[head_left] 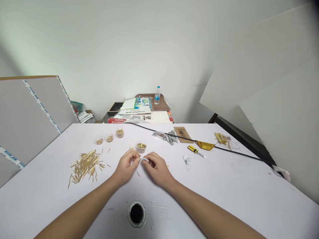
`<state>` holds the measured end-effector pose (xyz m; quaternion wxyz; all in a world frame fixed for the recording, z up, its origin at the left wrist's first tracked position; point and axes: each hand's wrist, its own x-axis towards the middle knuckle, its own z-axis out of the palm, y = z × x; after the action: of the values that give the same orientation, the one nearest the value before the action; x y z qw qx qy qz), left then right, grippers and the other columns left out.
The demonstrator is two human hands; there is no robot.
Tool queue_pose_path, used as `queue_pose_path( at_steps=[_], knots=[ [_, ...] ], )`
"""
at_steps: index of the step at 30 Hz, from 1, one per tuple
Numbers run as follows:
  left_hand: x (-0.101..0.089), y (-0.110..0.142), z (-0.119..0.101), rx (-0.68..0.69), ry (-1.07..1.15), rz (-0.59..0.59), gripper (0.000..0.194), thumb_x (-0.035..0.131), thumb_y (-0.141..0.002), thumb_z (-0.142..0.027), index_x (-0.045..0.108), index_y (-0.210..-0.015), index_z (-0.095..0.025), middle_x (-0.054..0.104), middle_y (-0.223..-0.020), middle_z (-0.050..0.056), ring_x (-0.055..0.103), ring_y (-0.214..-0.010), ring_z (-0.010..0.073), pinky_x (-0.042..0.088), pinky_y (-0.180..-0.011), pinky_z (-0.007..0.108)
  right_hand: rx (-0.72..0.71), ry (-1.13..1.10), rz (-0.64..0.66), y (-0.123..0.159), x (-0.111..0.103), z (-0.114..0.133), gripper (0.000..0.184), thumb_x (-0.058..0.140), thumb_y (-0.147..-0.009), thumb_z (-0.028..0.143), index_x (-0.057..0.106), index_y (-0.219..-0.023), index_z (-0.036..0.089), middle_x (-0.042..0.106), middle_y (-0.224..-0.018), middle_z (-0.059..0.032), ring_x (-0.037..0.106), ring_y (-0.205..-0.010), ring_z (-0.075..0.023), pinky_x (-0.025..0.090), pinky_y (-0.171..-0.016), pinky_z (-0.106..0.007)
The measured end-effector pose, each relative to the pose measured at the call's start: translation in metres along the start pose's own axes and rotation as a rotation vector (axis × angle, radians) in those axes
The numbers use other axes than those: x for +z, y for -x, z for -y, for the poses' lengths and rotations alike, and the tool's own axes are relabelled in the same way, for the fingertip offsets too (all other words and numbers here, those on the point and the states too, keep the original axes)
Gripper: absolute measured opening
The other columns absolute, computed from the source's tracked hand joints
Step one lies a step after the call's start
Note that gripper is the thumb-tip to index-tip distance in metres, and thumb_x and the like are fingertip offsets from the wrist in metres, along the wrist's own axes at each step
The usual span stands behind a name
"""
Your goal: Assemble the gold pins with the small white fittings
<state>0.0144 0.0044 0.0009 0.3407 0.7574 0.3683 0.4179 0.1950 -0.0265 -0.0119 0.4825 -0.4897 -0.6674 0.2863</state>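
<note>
My left hand (130, 164) and my right hand (156, 166) meet over the middle of the white table, thumbs and fingertips pinched close together. A small white scrap (145, 159), perhaps tissue or paper, shows at my right fingertips. What my left fingers pinch is too small to make out. Just beyond my hands stands a clear cup (141, 148) of small brass-coloured parts. One thin dark reddish pin (138, 174) lies on the table below my fingertips. Left of my left hand spreads a loose pile of thin brass-coloured pins (86, 164).
Small cups of parts (109, 138) stand at the back left. On the right lie a yellow-black screwdriver (196, 151), a crumpled white scrap (186, 160), a brown card (183, 134) and a black cable (234, 151). A dark round hole (137, 214) opens near the front.
</note>
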Motion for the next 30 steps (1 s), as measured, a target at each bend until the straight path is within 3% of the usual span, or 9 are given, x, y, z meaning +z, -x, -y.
queue_pose_path(
  at_steps=[26,30],
  knots=[
    [0.0046,0.0001,0.0054,-0.008,-0.042,0.039,0.011,0.052,-0.094,-0.024,0.058,-0.086,-0.019,0.062,-0.095,0.005,0.057,-0.090,0.0180,0.046,-0.081,0.031,0.000,-0.013,-0.006,0.0012,-0.0009,-0.0038,0.023,0.062,-0.092,0.039,0.075,-0.097,0.021,0.062,-0.076,-0.0039,0.053,-0.068,-0.0182,0.043,-0.063,-0.030],
    [0.0044,0.0011,0.0014,-0.002,-0.089,0.027,0.010,0.055,-0.093,-0.024,0.059,-0.085,-0.020,0.064,-0.096,0.004,0.058,-0.095,0.0195,0.046,-0.089,0.034,-0.008,-0.025,-0.010,0.0020,-0.0008,-0.0053,0.021,0.061,-0.093,0.037,0.074,-0.092,0.020,0.061,-0.077,-0.0036,0.052,-0.069,-0.0174,0.041,-0.063,-0.029]
  ],
)
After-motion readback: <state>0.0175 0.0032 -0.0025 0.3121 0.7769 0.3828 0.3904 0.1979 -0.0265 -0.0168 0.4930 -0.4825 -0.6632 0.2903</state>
